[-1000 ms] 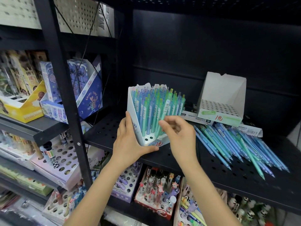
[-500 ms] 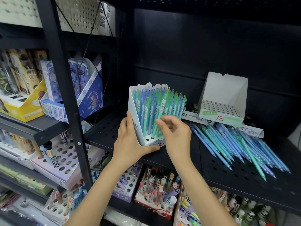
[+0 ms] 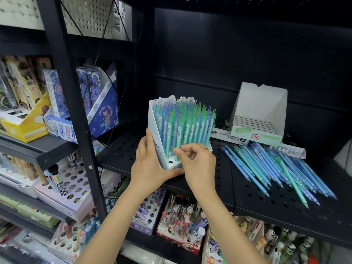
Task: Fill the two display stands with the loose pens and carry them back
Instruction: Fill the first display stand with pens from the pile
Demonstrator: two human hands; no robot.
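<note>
on the black perforated shelf (image 3: pixel 247 191), near its left edge, the first display stand (image 3: pixel 167 149) stands almost full of blue and green pens. the left hand (image 3: pixel 150 166) grips the stand's near left corner, steadying it, while the right hand (image 3: pixel 198 164) pinches the lower barrel of a front-row pen (image 3: pixel 178 141), apparently seating it in a hole. to the far right the second display stand (image 3: pixel 257 119) is empty, and a big heap of loose pens (image 3: pixel 282 172) lies on the shelf in front of it. by my reckoning roughly half the filling is done; the second stand and the carrying back remain.
</note>
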